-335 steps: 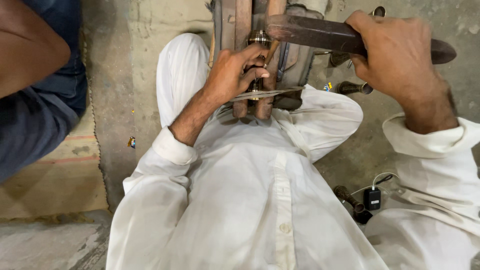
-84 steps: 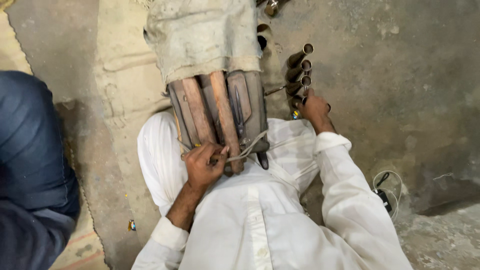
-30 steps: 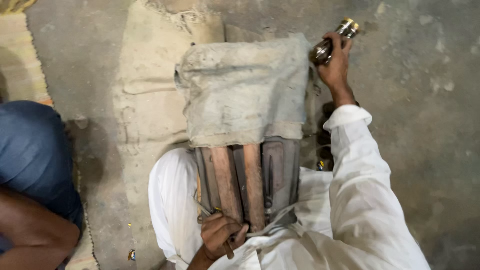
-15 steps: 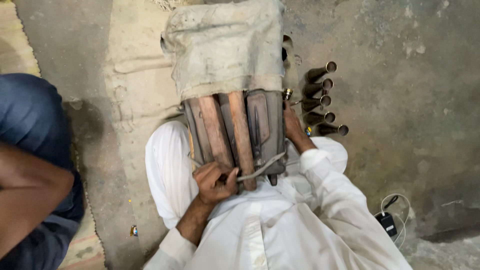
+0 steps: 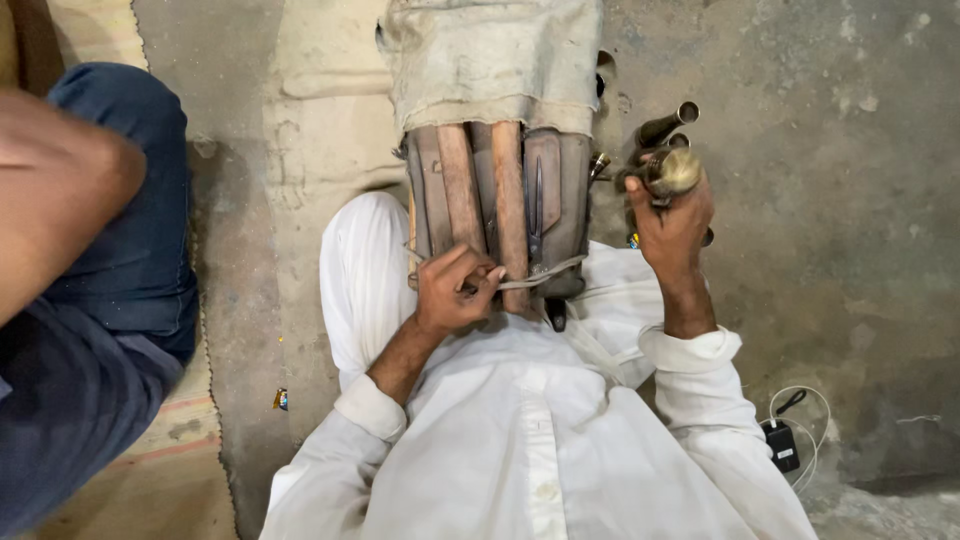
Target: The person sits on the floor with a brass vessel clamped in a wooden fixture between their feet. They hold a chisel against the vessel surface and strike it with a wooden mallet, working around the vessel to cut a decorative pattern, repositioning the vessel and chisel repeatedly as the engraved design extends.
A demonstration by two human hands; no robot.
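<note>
My left hand [image 5: 455,292] rests on the near end of a bundle of wooden and metal bars [image 5: 495,215], its fingers closed on a thin tool by the strap [image 5: 545,277] that crosses the bundle. A grey cloth [image 5: 490,55] covers the bundle's far end. My right hand [image 5: 672,215] is raised to the right of the bundle and grips a short brass-coloured metal tube [image 5: 671,172], its round end facing up. Several more metal tubes [image 5: 662,127] lie on the floor just beyond that hand. White sleeves cover both my arms.
Another person in dark blue clothes [image 5: 100,300] sits at the left, one bare arm reaching in. A small black charger with a white cable [image 5: 782,440] lies on the concrete floor [image 5: 830,200] at the right. A striped mat [image 5: 170,470] is at lower left.
My right hand has lifted away from the bundle's right edge and now holds a metal tube up. My left hand stays on the bundle's near end.
</note>
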